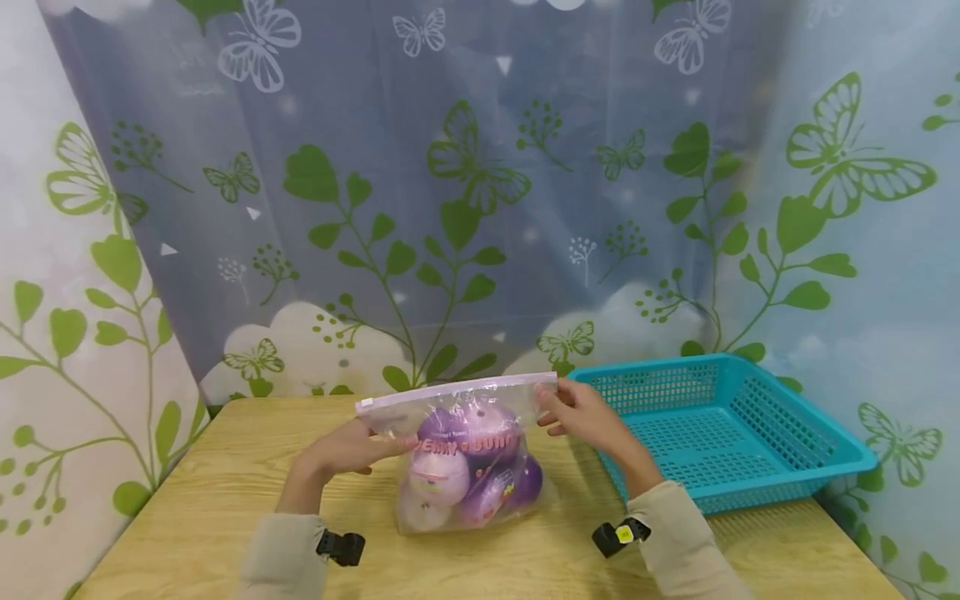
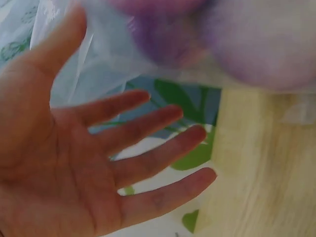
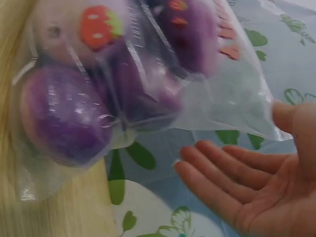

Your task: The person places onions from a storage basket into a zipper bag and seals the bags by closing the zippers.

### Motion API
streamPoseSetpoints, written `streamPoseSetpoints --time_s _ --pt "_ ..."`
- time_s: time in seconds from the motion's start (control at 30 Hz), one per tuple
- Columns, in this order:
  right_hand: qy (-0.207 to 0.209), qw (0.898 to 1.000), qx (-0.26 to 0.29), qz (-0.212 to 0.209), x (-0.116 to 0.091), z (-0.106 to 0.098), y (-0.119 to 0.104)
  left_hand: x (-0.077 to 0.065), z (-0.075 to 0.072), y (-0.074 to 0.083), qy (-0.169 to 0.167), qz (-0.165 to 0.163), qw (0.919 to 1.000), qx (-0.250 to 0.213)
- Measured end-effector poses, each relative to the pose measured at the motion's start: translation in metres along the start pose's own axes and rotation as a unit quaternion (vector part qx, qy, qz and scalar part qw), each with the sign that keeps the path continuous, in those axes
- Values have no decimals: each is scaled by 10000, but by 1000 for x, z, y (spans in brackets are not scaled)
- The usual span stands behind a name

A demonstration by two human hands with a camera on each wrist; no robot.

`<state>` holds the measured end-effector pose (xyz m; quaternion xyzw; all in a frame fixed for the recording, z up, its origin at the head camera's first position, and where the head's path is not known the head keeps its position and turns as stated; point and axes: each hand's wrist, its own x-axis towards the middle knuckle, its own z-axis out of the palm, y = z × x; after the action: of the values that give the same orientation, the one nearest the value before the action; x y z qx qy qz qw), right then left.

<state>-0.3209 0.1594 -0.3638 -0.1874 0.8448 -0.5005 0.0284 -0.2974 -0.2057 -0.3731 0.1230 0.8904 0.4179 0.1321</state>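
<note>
A clear zip bag [image 1: 480, 454] with a pale slider strip stands upright on the wooden table, filled with several round purple and pale pink things [image 3: 66, 113]. Red lettering and a strawberry print show on its plastic. At its left side is my left hand [image 1: 347, 454], the thumb over the front of the bag. In the left wrist view the other fingers [image 2: 163, 163] spread straight below the plastic. My right hand [image 1: 581, 412] is at the upper right corner, its thumb touching the bag's edge. Its remaining fingers [image 3: 217, 182] stretch out apart from the bag in the right wrist view.
A turquoise perforated plastic basket [image 1: 780, 492] stands on the right of the wooden table [image 1: 255, 450], close to the right forearm. Behind and beside the table hangs a curtain [image 1: 570, 208] printed with green leaves and butterflies.
</note>
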Motion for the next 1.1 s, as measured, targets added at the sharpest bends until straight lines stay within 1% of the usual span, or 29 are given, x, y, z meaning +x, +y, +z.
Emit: streamPoseSetpoints --time_s 0.07,0.13,0.17,0.23,0.3,0.37,0.43,0.47,0.53,0.63,0.67,0.73,0.8,0.87,0.97,1.07,1.1 --pt "56 10000 -3 -68 2 5 4 3 7 0 165 -45 9998 -120" --pt "1 9996 -200 -187 5 10 9 7 13 0 376 -127 9990 -209" --pt "-125 9990 -323 -274 6 13 11 8 16 0 443 -168 9985 -282" --pt "-388 9970 -488 -450 9 19 17 11 21 0 458 -190 9976 -482" --pt "-585 9955 -498 -550 11 26 23 12 25 0 230 -116 9976 -643" --pt "-664 9955 -299 -598 12 34 27 14 29 -1 -157 61 9970 -750" --pt "-483 9970 -194 -578 13 42 29 15 31 -1 -414 298 9961 -715" --pt "-354 9979 -180 -507 13 45 28 16 33 -1 -444 413 9957 -694" --pt "-138 9989 -212 -400 14 51 25 17 35 1 -313 616 9952 -700" --pt "182 9985 -511 -3 15 56 20 20 39 4 -16 769 9942 -757" --pt "236 9980 -573 118 15 57 18 19 39 6 101 723 9945 -746" --pt "324 9961 -740 353 15 58 15 19 39 9 244 520 9960 -681" --pt "369 9951 -804 441 15 58 13 19 38 12 214 352 9974 -593" --pt "340 9953 -786 446 15 59 13 16 37 14 197 88 9985 -506" --pt "292 9958 -745 443 14 61 16 14 38 14 -73 -88 9984 -552" --pt "267 9955 -814 415 13 66 21 11 41 11 -120 -355 9974 -623" --pt "278 9947 -898 427 13 67 22 11 42 10 -88 -427 9969 -662"
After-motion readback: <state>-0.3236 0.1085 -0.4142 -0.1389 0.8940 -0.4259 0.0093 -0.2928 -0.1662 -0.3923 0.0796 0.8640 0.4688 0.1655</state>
